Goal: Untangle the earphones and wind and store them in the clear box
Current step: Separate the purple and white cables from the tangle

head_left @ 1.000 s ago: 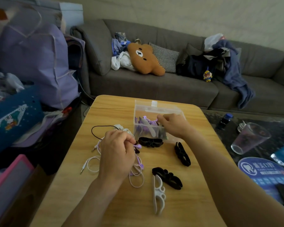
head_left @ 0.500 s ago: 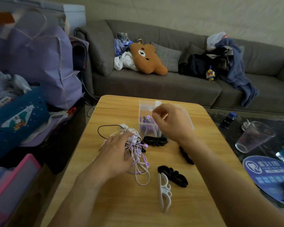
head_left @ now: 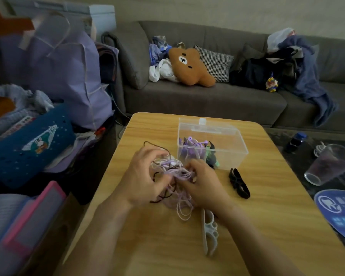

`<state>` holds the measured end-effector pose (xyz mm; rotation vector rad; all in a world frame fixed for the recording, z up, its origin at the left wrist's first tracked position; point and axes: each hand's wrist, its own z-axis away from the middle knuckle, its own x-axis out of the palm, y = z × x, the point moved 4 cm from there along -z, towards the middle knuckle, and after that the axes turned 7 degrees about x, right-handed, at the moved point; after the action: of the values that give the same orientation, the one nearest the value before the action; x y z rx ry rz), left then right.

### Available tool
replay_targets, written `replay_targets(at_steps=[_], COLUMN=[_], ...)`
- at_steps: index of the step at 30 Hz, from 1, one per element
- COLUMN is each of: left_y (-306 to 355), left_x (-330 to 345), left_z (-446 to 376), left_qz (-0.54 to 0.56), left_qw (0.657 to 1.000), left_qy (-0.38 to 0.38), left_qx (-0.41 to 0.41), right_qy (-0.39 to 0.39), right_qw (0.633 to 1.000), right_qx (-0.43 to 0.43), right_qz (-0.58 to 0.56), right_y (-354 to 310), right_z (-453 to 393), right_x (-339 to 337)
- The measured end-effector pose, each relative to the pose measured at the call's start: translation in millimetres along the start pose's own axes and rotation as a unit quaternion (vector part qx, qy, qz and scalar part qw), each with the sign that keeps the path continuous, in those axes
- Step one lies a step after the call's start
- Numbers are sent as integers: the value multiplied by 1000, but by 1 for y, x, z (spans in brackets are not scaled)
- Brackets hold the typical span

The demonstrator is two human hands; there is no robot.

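Untangling step: left hand and right hand each grip the earphone tangle, pinching cords; next, I judge, tease one cord free.

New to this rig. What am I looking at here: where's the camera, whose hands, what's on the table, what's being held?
There is no robot. A person wears one wide-angle camera on the head, looking forward and down, so the two forearms coming in from the bottom are their own.

On the wooden table both hands work a tangle of earphone cables, lilac, white and dark. The left hand and right hand each have curled fingers in the bundle.

Behind it stands the clear box, lid open, with purple earphones already inside. A black cable winder lies to the right and a white cable winder nearer the person. A grey sofa stands behind the table.
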<state>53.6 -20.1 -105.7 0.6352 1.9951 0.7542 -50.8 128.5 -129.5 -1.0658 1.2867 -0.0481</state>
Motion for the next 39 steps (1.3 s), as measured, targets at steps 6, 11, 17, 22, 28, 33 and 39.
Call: replay_targets(at_steps=[6, 11, 17, 22, 28, 33, 39], left_y=[-12, -23, -11, -12, -21, -24, 4], left_x=[-6, 24, 11, -13, -29, -30, -26], left_z=[8, 15, 3, -1, 0, -5, -6], left_qz=[2, -97, -73, 85, 193, 382, 307], left_qw=[993, 967, 989, 974, 908, 819, 872], left_qy=[-48, -175, -29, 134, 289, 343, 330], left_qx=[-111, -159, -125, -162, -233, -257, -191], right_qy=[32, 62, 76, 161, 207, 58, 19], right_qw=[937, 873, 866, 926, 971, 989, 991], right_qx=[103, 73, 44, 38, -72, -126, -126], right_qz=[-333, -478, -493, -340, -99, 55, -30], right_y=[25, 20, 17, 31, 35, 26, 7], right_z=[10, 17, 17, 16, 18, 22, 30], right_x=[-23, -23, -32, -47, -58, -56, -72])
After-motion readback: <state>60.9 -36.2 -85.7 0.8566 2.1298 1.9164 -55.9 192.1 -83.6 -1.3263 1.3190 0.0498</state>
